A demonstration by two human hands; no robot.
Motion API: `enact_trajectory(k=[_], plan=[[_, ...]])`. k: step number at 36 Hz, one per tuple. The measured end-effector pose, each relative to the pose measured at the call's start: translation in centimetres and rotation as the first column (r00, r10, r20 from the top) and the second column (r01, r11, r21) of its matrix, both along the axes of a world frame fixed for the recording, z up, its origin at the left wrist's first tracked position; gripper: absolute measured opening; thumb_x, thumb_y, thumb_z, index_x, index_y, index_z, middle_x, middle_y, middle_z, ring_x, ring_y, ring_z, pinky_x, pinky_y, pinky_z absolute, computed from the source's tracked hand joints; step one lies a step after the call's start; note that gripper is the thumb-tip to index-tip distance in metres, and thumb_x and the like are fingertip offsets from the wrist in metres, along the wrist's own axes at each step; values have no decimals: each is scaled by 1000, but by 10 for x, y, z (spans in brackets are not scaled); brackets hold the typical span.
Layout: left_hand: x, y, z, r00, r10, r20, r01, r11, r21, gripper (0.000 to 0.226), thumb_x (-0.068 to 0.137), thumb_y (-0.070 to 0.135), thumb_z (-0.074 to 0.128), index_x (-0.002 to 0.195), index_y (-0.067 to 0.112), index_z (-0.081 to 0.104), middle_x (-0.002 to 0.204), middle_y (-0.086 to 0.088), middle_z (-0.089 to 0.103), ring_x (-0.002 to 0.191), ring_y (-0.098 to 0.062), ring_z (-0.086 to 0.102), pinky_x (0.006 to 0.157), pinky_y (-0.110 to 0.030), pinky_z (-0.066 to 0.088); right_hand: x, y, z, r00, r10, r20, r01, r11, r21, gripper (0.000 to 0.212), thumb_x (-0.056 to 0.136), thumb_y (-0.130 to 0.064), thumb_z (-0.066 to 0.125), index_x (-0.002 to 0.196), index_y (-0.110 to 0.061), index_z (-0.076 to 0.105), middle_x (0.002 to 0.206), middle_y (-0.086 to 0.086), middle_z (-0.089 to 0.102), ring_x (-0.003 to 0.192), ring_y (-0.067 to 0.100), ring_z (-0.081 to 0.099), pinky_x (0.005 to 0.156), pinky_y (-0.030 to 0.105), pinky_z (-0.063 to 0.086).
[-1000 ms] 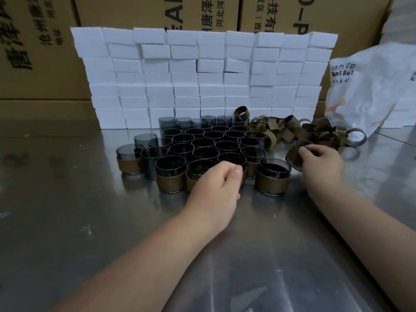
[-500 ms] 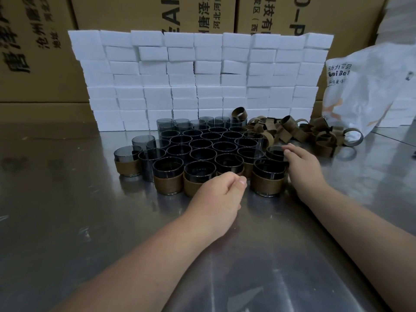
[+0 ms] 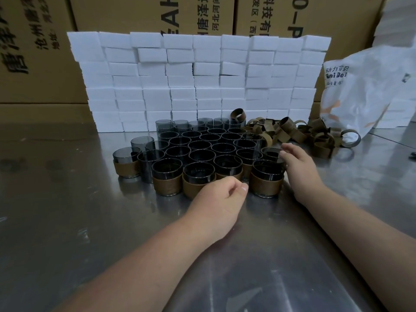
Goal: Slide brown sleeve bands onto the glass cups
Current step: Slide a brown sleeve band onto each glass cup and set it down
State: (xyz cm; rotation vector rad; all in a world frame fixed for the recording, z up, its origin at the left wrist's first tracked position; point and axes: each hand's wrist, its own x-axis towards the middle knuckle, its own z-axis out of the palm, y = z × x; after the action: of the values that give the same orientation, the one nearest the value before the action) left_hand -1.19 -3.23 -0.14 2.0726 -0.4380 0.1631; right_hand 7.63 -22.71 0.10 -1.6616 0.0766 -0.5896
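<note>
Head view: a metal table (image 3: 67,221) carries a tight cluster of dark glass cups (image 3: 199,145), standing upright rim to rim. The cups nearest the person already wear brown bands, among them the front right cup (image 3: 266,184), and 1 more banded cup (image 3: 126,166) stands at the cluster's left edge. The cups farther back are bare. Loose bands (image 3: 292,131) lie in a heap just right of the cluster, and 1 band (image 3: 238,114) stands on edge by the rear cups.

The left hand (image 3: 221,199) rests on the table just in front of the front row, fingers curled under with the thumb against the forefinger; nothing shows in its grip. The right hand (image 3: 299,167) lies with its fingers nearly straight, holding nothing, its fingertips at the rim of a cup (image 3: 271,153) behind the front right cup.

Behind the cups rises a wall of stacked white blocks (image 3: 198,82), with cardboard boxes (image 3: 38,52) behind it and a white bag (image 3: 369,91) at right.
</note>
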Motion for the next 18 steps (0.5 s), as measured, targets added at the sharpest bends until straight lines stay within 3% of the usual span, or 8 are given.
enact_trajectory(k=[5, 9, 13, 16, 18], plan=[[0, 0, 0, 1000, 19, -15, -19, 1000, 8, 27, 88, 47, 37, 79, 31, 56, 74, 5, 64, 65, -6, 59, 56, -23, 41, 4, -10, 0, 991, -115, -64, 120, 990, 76, 36, 95, -26, 47, 130, -17, 49, 124, -1, 50, 108, 12, 45, 93, 29, 36], [1, 1, 0, 999, 37, -25, -36, 999, 9, 24, 90, 45, 40, 78, 32, 57, 72, 3, 65, 54, -3, 54, 52, -22, 38, 10, -20, -2, 949, -296, -113, 308, 945, 112, 32, 95, -25, 45, 123, -11, 54, 124, 7, 54, 106, 20, 49, 88, 32, 38], [2, 1, 0, 998, 46, -31, -45, 998, 42, 26, 91, 44, 40, 79, 30, 58, 65, 5, 63, 52, 2, 51, 53, -23, 40, 14, -24, -5, 914, -386, -123, 397, 915, 75, 29, 92, -19, 43, 114, -9, 59, 108, 6, 57, 93, 20, 50, 75, 29, 36], [2, 0, -1, 998, 42, -53, -39, 998, 57, 27, 90, 43, 41, 78, 27, 58, 56, 14, 59, 51, 0, 50, 57, -27, 43, 16, -33, -1, 900, -423, -101, 417, 905, -82, 29, 90, -17, 42, 112, -9, 60, 102, 8, 58, 89, 24, 51, 75, 31, 39], [0, 0, 0, 998, 21, -66, -17, 998, 60, 28, 91, 42, 41, 80, 23, 59, 69, 8, 65, 57, -6, 54, 66, -37, 50, 19, -45, 3, 895, -443, -58, 412, 869, -276, 30, 88, -16, 44, 111, -7, 61, 98, 11, 60, 91, 31, 54, 77, 33, 40]])
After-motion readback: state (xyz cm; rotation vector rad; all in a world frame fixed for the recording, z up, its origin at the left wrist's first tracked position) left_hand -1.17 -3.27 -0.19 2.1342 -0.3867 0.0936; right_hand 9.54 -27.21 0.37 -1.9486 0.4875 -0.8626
